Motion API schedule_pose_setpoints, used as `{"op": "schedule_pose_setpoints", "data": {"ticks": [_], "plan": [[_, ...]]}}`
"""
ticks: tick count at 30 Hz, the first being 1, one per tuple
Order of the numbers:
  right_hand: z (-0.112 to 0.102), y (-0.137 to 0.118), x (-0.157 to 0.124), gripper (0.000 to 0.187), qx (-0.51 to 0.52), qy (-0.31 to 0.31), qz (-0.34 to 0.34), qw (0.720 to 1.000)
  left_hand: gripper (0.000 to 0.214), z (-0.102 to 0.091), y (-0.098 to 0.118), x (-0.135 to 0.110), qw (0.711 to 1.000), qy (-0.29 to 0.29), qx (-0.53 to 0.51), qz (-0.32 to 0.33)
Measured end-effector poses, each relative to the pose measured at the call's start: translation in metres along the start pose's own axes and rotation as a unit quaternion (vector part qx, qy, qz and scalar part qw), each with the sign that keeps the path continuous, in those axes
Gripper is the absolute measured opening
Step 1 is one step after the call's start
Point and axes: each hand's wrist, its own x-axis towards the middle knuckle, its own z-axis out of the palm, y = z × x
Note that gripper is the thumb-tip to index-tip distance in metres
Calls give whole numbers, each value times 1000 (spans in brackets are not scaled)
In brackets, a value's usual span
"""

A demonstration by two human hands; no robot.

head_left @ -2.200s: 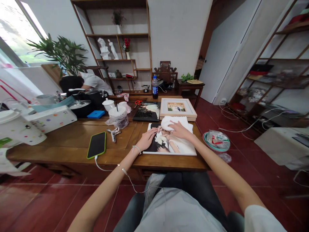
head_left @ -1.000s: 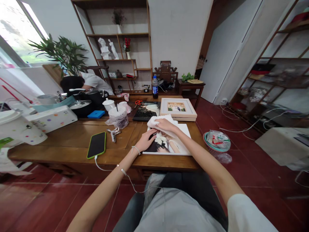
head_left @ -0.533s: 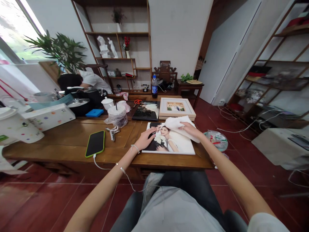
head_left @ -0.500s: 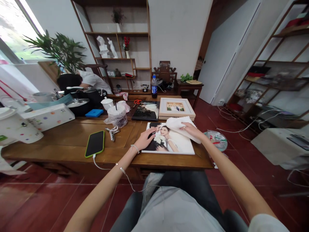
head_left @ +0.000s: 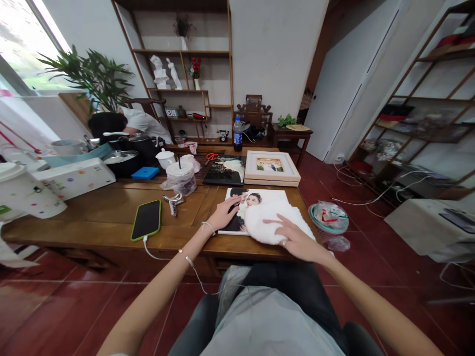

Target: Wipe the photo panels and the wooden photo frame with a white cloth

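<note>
A photo panel (head_left: 233,225) showing a couple lies flat near the table's front edge. My left hand (head_left: 223,211) is open, its fingers stretched out and resting on the panel's left part. A fluffy white cloth (head_left: 260,230) covers much of the panel's right side and hangs over its lower right edge. On top of that cloth is my right hand (head_left: 297,240), holding it near its front edge with some fingers spread. Behind the panel lie a dark photo panel (head_left: 218,170) and a white picture frame (head_left: 254,173), side by side.
On the wooden table (head_left: 115,212) are a charging phone (head_left: 147,220), a small silver object (head_left: 173,202), a bagged cup with a straw (head_left: 180,178), red scissors (head_left: 212,156) and a bottle (head_left: 237,133). A basket (head_left: 315,217) stands right of the table. Another person (head_left: 144,126) leans at the back left.
My right hand has brought the white cloth from the panel's upper right corner down toward me, uncovering the top right and covering the lower right. My left hand has stayed in place.
</note>
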Motion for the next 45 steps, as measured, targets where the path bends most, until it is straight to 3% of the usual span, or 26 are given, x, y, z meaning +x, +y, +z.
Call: {"op": "schedule_pose_setpoints", "data": {"ticks": [3,5,9,13,16,20,23,26,31,34,38,41,45], "plan": [[2,-14,-9,30,35,-50,-28,998,36,0,0,0,1000,0,6,1],[0,-9,-5,27,63,-59,-10,996,36,0,0,-1,1000,-2,7,2],[-11,24,23,22,110,8,31,993,37,-2,0,0,1000,-7,5,1],[-24,57,65,26,140,73,16,987,37,-2,-1,0,1000,-10,0,8],[-28,67,94,28,119,115,19,986,37,-1,-2,0,1000,-11,-6,9],[-21,65,114,31,22,100,15,995,37,-2,-3,0,1000,-8,-10,8],[-9,53,104,38,-51,62,-18,997,37,-1,-2,0,1000,-4,-9,20],[2,30,77,43,-87,20,-51,995,36,-1,-2,0,1000,3,-10,17],[9,-21,24,42,-97,-21,-96,990,36,0,-1,0,1000,3,-20,0],[7,-37,6,41,-78,-57,-133,986,36,0,0,-1,1000,0,-19,3],[2,-20,10,36,-39,-54,-120,991,36,-1,-1,0,1000,-2,-16,8],[-1,11,30,34,-43,8,-68,997,36,-1,-1,0,1000,6,-20,9],[-1,41,67,38,-125,107,7,986,36,-1,1,-1,999,25,-30,7]]}}
